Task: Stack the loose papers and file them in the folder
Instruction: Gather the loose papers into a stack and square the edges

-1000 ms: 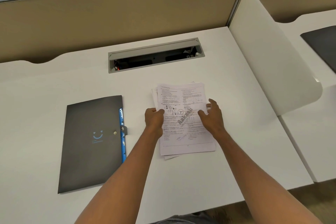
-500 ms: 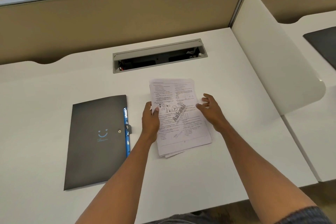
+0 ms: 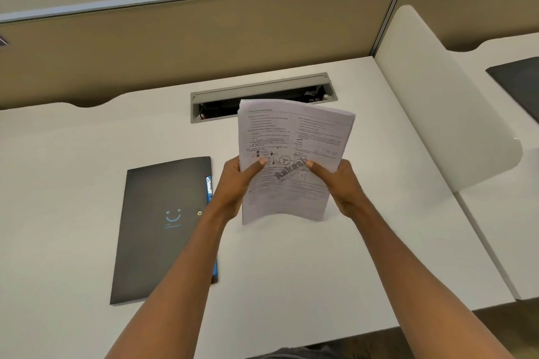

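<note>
A stack of printed papers (image 3: 291, 140) stands nearly upright above the white desk, its lower edge close to the desktop and slightly bowed. My left hand (image 3: 236, 183) grips its left edge, thumb across the front sheet. My right hand (image 3: 338, 183) grips the right edge the same way. The black folder (image 3: 157, 224) with a blue smile mark lies closed and flat on the desk to the left of my left forearm, a blue strip showing along its right edge.
The white desk (image 3: 73, 154) has an open grey cable tray (image 3: 262, 93) behind the papers. A beige partition (image 3: 175, 46) runs along the back. A white curved divider (image 3: 437, 114) stands at the right, with another desk and a dark mat (image 3: 519, 81) beyond.
The papers lay flat on the desk under both hands; now both hands have lifted them upright as one squared stack. The folder has not moved.
</note>
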{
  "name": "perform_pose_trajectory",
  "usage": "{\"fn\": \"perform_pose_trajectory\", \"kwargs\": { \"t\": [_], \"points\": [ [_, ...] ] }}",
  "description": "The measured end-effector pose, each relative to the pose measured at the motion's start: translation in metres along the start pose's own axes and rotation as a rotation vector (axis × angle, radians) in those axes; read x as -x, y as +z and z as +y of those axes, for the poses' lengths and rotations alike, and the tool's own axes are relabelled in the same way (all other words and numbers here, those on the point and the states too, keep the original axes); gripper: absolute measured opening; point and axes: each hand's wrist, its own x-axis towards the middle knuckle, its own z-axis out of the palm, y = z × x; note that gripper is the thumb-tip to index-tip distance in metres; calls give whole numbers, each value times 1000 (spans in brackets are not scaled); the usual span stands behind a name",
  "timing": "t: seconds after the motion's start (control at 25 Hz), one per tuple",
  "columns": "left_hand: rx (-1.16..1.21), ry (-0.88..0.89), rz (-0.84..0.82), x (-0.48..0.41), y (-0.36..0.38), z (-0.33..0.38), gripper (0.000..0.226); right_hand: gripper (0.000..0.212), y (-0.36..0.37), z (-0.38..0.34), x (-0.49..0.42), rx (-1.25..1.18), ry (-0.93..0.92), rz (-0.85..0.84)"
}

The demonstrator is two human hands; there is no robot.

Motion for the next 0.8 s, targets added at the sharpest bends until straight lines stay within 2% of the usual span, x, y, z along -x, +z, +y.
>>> {"fn": "perform_pose_trajectory", "kwargs": {
  "t": [0.24, 0.48, 0.8],
  "points": [
    [-5, 138, 55, 15, -3, -14, 27, 25, 19, 1, 16, 42, -140, 50],
    [36, 119, 126, 27, -4, -41, 37, 34, 23, 19, 25, 56, -95, 24],
    [30, 119, 136, 26, -5, -50, 40, 37, 19, 26, 26, 35, -96, 11]
  ]
}}
